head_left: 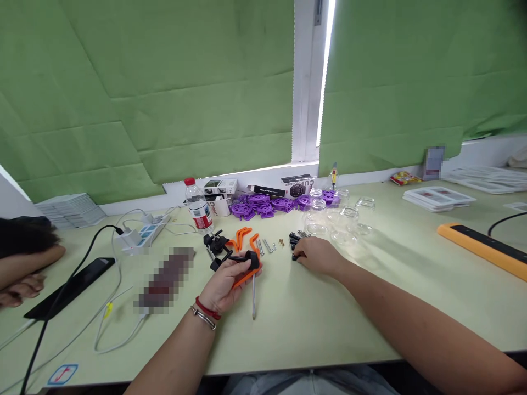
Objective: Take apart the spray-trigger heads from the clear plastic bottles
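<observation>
Indoors, orange pieces (241, 236) on pale tabletop (313, 329).

Bare table (325, 329) spreads between my arms (395, 299), a shaft (253, 296) poking in from my left hand (226, 280); ahead, the gap narrows at screws (268, 245) and brass bits (281, 242), then stops at purple parts (283, 204); clear rings (349, 213) bar the way past my right hand (319, 255); a black mount (216, 242) and bottle (200, 208) block the far left; rightward, room runs to an orange bar (481, 241).
</observation>
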The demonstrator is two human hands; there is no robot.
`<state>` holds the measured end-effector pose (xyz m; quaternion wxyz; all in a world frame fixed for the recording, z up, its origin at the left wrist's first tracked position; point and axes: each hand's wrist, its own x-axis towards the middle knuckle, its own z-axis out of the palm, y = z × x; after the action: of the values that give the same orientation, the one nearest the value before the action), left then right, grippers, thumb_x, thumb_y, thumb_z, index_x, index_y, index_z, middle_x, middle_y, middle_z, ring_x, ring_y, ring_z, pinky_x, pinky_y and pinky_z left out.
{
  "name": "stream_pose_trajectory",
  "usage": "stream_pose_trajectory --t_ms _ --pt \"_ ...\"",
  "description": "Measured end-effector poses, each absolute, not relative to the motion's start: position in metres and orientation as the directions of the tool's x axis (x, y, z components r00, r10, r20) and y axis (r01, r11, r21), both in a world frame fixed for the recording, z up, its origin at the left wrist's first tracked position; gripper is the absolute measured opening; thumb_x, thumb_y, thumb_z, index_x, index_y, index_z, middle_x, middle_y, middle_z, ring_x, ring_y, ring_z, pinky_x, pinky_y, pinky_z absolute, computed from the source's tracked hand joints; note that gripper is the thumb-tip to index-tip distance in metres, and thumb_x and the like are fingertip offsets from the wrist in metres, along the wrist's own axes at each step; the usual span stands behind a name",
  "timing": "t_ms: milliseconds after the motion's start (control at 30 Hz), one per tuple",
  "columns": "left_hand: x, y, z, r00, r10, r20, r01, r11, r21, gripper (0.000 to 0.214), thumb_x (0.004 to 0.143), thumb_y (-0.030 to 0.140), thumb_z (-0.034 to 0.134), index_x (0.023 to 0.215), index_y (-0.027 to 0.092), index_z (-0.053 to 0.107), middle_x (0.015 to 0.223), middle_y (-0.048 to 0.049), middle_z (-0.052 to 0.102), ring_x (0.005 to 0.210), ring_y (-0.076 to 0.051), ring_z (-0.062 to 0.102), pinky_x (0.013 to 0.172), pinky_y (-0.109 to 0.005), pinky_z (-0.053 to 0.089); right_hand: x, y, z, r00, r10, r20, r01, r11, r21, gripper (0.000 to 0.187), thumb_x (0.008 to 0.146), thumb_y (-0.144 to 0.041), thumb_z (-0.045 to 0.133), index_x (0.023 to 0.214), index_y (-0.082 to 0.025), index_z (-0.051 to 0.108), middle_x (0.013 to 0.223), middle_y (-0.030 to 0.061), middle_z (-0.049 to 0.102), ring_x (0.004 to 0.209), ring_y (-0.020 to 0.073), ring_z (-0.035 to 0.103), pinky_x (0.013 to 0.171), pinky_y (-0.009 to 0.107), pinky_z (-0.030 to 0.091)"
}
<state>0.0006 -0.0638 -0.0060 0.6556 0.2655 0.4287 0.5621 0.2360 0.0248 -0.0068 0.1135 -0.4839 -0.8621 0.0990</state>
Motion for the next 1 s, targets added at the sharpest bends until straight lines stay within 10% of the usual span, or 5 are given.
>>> stream_pose_trajectory --t_ms 300,733,1000 --pt "0.020 -0.062 -0.020 0.160 0.968 -0.195 -0.414 0.245 0.876 0.028 0.066 0.011 0.076 0.091 0.013 0.064 0.090 -0.0074 0.069 0.085 -0.016 0.066 0.081 -0.025 0.050 0.183 -0.012 -0.033 -0.577 0.815 0.050 0.379 0.322 -0.867 0.054 0.076 -0.042 0.064 0.123 -0.019 0.053 0.078 0.0005 0.061 0.068 0.0131 0.056 0.059 0.023 0.041" --pt "0.032 -0.063 -0.020 0.141 0.981 -0.133 -0.411 0.180 0.893 0.028 0.071 0.026 0.074 0.092 0.017 0.057 0.093 -0.0082 0.067 0.092 -0.021 0.065 0.081 -0.031 0.050 0.175 -0.011 -0.042 -0.569 0.819 -0.077 0.106 -0.020 -0.994 0.027 0.066 -0.012 0.063 0.088 -0.018 0.049 0.064 -0.0074 0.052 0.048 0.0068 0.049 0.048 0.021 0.043" --pt "0.005 -0.061 -0.003 -0.369 0.889 0.273 -0.214 -0.366 0.906 0.040 0.080 0.038 0.064 0.114 0.027 0.046 0.088 -0.0001 0.063 0.065 -0.010 0.062 0.069 -0.025 0.050 0.184 -0.013 -0.029 -0.611 0.769 -0.191 0.178 -0.101 -0.979 0.026 0.061 -0.004 0.054 0.083 -0.018 0.053 0.053 -0.0084 0.049 0.041 0.0065 0.045 0.041 0.018 0.034"
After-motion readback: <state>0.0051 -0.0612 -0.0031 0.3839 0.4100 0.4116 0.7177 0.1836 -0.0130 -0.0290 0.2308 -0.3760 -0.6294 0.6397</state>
